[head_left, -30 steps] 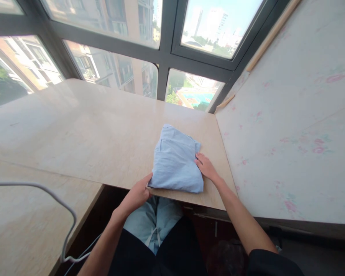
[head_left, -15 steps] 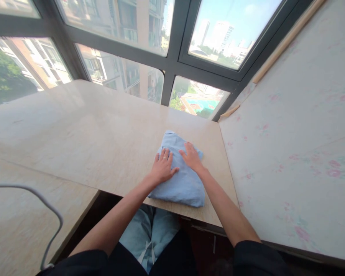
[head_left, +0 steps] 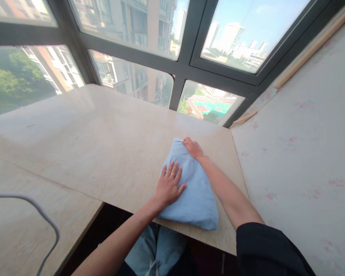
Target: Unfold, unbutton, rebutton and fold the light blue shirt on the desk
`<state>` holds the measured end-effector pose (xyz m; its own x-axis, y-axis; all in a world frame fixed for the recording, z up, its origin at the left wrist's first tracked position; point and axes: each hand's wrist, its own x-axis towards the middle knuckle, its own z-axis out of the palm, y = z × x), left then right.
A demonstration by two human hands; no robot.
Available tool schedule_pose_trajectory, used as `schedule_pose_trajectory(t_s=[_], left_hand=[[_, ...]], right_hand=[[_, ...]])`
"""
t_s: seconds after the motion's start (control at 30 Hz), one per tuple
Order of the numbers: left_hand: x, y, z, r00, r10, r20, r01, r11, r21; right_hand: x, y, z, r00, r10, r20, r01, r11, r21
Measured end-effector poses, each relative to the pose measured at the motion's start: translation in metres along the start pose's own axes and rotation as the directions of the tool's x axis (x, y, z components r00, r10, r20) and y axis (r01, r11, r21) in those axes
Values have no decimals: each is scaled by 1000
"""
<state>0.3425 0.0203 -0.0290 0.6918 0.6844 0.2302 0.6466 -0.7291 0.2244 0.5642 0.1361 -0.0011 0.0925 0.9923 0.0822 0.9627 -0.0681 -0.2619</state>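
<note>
A folded light blue garment (head_left: 194,195) lies near the front right corner of the pale wooden tabletop (head_left: 103,142). My left hand (head_left: 168,185) rests flat on the garment's left half, fingers spread, a ring on one finger. My right hand (head_left: 192,147) lies on the garment's far edge, fingers flat and pressing down. Neither hand grips anything. More light blue cloth (head_left: 152,249) hangs below the table edge over my lap.
A large window with a dark frame (head_left: 186,69) runs along the far side of the table. A floral-patterned wall panel (head_left: 299,153) stands close on the right. A white cable (head_left: 40,214) loops over a lower wooden surface at the front left.
Both hands left the garment's near corners and went onto its top; since then the right hand slid to the far edge while the left stayed flat on the left half.
</note>
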Motion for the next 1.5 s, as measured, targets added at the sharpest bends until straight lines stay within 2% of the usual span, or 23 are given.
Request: schedule_pose_trajectory(t_s=[0.13,0.3,0.47,0.73,1.0,1.13,1.23,1.4,1.5], left_hand=[[-3,0,4,999,21,-29,-21,999,25],[-4,0,5,999,22,-49,-21,1000,13],[-4,0,4,998,3,-67,-4,1000,-20],[-5,2,4,995,-67,-76,64,997,-42],[-3,2,2,996,-91,-18,91,996,-7],[-3,2,1,996,-88,-14,88,996,11],[-3,3,-1,996,-94,2,94,995,18],[-3,3,-4,996,-90,26,90,996,9],[-2,3,-5,995,-93,41,93,996,7]], right_hand=[[5,5,-4,999,-13,34,14,999,-47],[4,4,-7,998,33,47,-27,993,-111],[-13,12,-17,995,55,88,-43,991,-128],[-51,46,-33,987,131,89,-120,986,-117],[-54,49,-32,966,247,82,-238,966,-101],[-57,49,-35,931,318,181,-301,947,-114],[-61,51,-35,912,330,245,-302,942,-145],[-67,57,-31,946,308,101,-274,926,-258],[-69,59,-26,958,275,79,-244,930,-275]])
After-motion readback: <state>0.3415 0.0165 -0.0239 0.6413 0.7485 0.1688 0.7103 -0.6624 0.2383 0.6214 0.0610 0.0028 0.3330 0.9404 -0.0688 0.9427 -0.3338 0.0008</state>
